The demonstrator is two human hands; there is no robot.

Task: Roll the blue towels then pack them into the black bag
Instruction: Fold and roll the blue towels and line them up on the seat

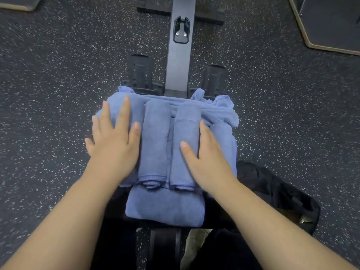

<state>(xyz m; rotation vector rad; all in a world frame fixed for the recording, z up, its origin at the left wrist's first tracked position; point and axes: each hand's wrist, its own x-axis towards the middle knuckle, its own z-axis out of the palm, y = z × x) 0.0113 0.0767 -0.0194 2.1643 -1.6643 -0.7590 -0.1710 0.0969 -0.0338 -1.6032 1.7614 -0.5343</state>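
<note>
Lower centre: a folded blue towel (164, 208) is lying nearest. Lower right, a black bag (276, 193) is slumping on the speckled floor (48, 75). Mid-frame, the left hand (115, 141) is pressing flat, fingers straight, on the leftmost rolled towel (136, 106). The right hand (206, 158) is lying against the third roll (185, 125), thumb on top, other fingers hidden behind it. Between the hands a second roll (154, 141) is lying untouched. Upper centre, a grey rail (180, 63) is running away.

Both bare forearms reached forward from the lower corners, converging toward the centre. The left hand (114, 141) lay flat, palm down, fingers straight and spread. The right hand (206, 158) also lay palm down, thumb stretched out to the left, its fingers angled away and partly hidden.
</note>
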